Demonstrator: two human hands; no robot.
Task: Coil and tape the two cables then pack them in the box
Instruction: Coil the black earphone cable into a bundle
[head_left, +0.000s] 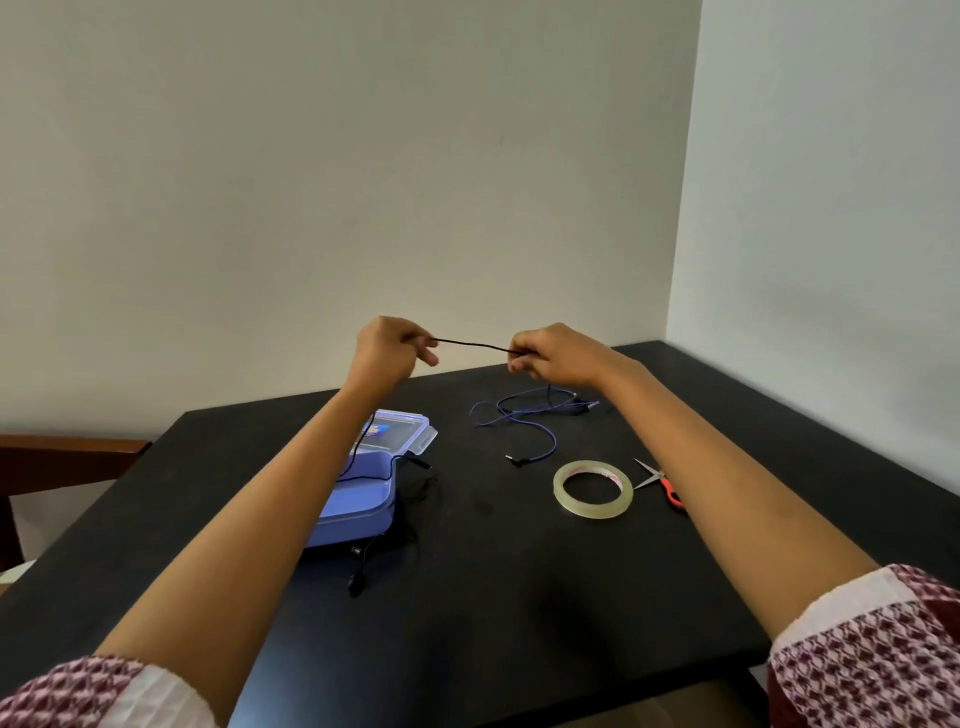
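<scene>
Both hands are raised above the black table (498, 597). My left hand (389, 345) and my right hand (545, 356) pinch a black cable (472, 345) stretched taut between them. The rest of that cable hangs down from my left hand, crosses the open purple box (358, 504) and ends in a loose heap and plug beside the box. A blue cable (524, 415) lies tangled on the table under my right hand. The box lid (410, 431) is folded back.
A roll of clear tape (592, 489) lies flat right of centre, with small red-handled scissors (662, 483) just beyond it. A wooden chair (62, 462) stands at the table's left edge. Walls close off the back and right.
</scene>
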